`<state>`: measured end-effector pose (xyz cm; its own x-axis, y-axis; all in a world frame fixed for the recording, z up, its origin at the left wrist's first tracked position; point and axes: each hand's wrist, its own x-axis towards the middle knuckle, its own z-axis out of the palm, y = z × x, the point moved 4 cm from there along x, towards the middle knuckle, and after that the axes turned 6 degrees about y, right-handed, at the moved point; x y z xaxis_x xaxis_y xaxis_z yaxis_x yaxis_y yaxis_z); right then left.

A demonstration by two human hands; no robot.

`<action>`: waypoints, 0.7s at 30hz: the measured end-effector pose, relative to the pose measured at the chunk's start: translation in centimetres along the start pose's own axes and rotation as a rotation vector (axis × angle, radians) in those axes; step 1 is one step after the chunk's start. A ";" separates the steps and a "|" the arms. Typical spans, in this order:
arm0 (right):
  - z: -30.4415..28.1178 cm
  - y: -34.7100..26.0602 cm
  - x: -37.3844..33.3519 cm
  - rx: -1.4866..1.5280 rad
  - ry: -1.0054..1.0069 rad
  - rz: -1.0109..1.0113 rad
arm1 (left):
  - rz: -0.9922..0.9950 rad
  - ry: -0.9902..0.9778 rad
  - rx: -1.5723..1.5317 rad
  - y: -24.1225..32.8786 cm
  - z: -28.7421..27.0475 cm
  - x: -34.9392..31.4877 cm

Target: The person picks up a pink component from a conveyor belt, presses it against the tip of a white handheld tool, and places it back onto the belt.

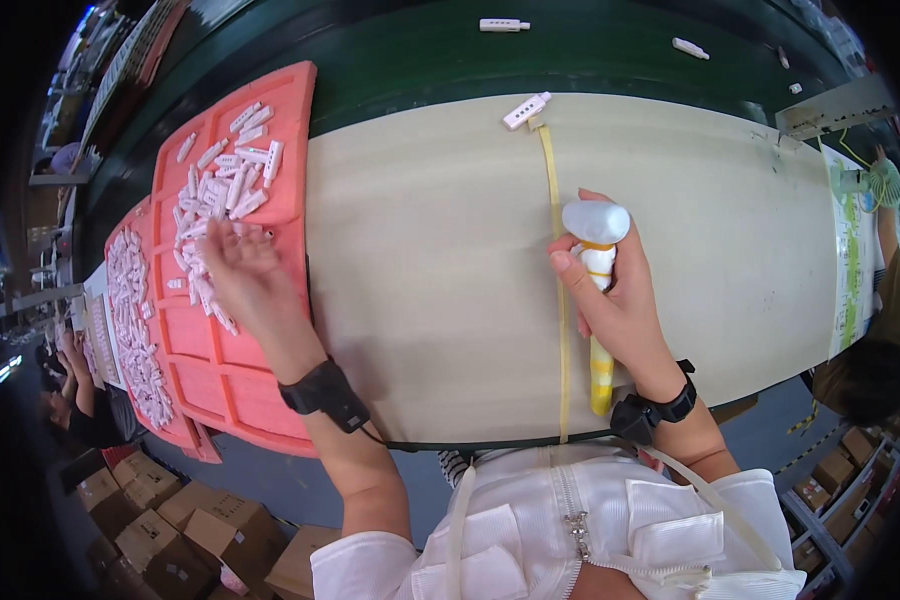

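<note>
Left hand [248, 268], loosely spread, hides some white pieces [238, 187] in a pink tray [184, 348]; right hand [626, 312] grips a mallet [596, 221] right of the tray, cardboard boxes [225, 522] below.

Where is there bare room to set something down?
The beige tabletop is bare between the pink tray and the yellow strip, and again between the right hand, gripping a mallet, and the green-and-white sheet. It is crowded in the tray's upper part, where white pieces pile up around the left hand.
</note>
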<state>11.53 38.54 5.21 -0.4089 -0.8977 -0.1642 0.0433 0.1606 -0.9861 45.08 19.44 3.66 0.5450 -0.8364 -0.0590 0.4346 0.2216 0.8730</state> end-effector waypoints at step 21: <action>-0.8 1.7 0.5 -0.089 0.003 -0.212 | 0.950 -1.046 0.889 -8.1 22.6 -7.6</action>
<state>10.68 38.66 3.51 -0.4026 -0.9142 0.0464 -0.1244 0.0044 -0.9922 21.27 12.68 7.98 -0.4831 -0.6136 0.6246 -0.4629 0.7845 0.4126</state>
